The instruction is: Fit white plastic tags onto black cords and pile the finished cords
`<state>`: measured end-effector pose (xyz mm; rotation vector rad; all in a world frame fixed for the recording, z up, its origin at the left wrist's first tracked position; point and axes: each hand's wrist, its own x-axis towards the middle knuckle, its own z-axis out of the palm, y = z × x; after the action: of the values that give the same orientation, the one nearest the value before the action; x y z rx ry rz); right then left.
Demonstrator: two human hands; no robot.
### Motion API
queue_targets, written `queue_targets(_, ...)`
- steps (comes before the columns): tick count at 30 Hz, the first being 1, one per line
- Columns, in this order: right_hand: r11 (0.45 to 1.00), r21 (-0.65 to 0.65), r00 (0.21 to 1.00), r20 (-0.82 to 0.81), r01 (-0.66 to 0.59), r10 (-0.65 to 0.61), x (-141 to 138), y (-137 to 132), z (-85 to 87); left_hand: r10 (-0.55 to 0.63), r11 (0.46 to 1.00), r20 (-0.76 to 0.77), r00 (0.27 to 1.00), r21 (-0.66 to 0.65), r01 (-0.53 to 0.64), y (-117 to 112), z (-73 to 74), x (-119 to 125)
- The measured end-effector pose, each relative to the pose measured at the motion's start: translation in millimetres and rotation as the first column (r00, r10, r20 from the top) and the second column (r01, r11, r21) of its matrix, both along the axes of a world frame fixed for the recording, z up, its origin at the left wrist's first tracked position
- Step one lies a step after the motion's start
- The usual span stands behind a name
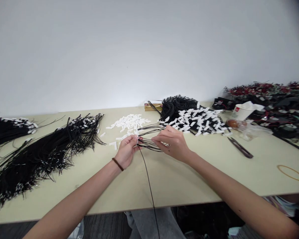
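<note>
My left hand (pixel 126 150) is closed in a pinch on a small white connector at the end of a thin black wire (pixel 149 186) that trails down over the table's front edge. A brown band circles that wrist. My right hand (pixel 173 142) is closed on a small bunch of black wires (pixel 149 134) fanning out between both hands. Just behind my hands lies a loose heap of white connectors (pixel 128 123).
A large bundle of black wires (pixel 45 152) lies at the left, another (pixel 7 128) at the far left. Finished wires with white ends (pixel 196 120) pile up right of centre. Black snips (pixel 240 147), a rubber band (pixel 291 172), a white cup (pixel 241 112) and red-black parts (pixel 269 91) sit at the right.
</note>
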<state>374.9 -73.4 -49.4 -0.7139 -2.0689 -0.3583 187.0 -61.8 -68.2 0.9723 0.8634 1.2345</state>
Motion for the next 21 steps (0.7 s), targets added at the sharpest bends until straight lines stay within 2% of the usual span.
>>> queue_targets(5,0.995,-0.1,0.998,-0.055,-0.01,0.005,-1.1,-0.1,1.1,-0.004,1.0,0.005,1.0,0.016,0.004,-0.4,0.4,-0.2)
queue_targets(12,0.96,-0.263,0.979,-0.198,-0.096,0.043,-1.4,0.7,2.3,0.001,1.0,0.014,1.0,0.029,-0.001,-0.1,0.8,-0.1)
queue_targets(21,0.935,-0.323,0.96,-0.276,-0.143,0.051,-2.9,0.6,4.1,0.0,1.0,0.015,1.0,0.03,0.0,-0.3,0.9,0.3)
